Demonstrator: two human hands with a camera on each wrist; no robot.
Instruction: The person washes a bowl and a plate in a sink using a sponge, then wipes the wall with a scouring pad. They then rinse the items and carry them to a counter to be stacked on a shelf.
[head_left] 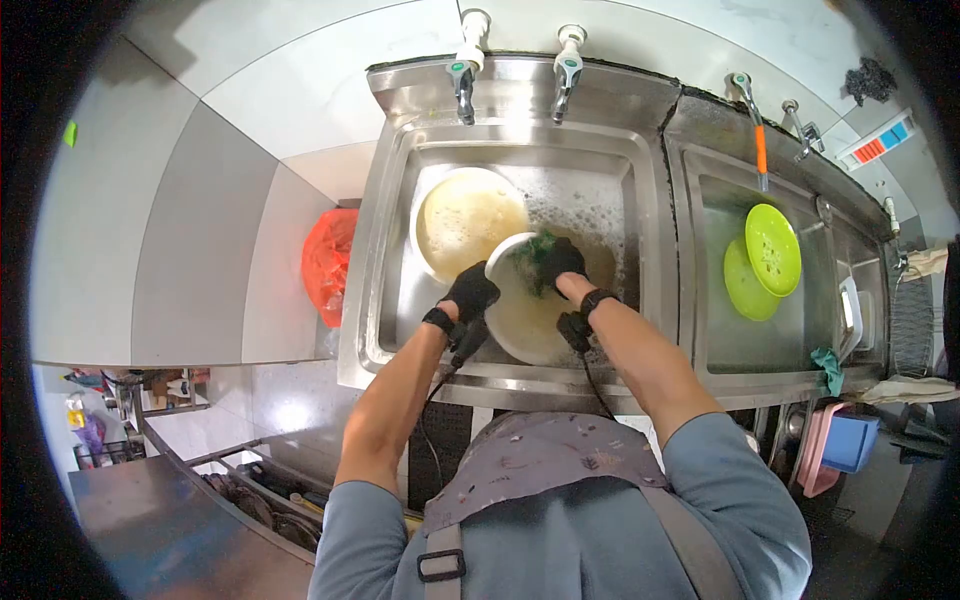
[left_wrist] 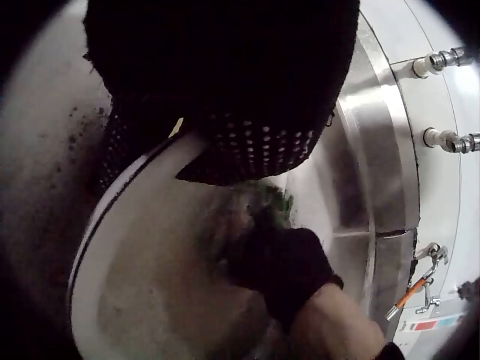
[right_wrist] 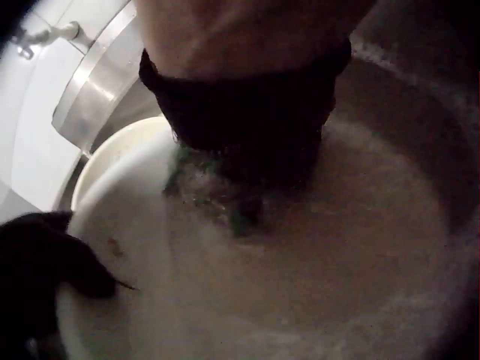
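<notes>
Two gloved hands at sink, scrubbing white bowl.

Head: left hand (head_left: 470,292) grips near rim of white bowl (head_left: 525,335); right hand (head_left: 562,262) holds green scrubber (head_left: 537,252) inside, near far edge. Second bowl (head_left: 418,222) sits just beside, in same sink (head_left: 640,345). Looks like scrubbing; for good results, steady the rim, press scrubber flat, cover wall and base in overlapping strokes.

Left wrist: bowl rim runs between left thumb and fingers, pinched; scrubber lies at right fingers.

Right wrist: scrubber under right hand, against bowl's inside; exact finger curl hidden, can't tell.
</notes>
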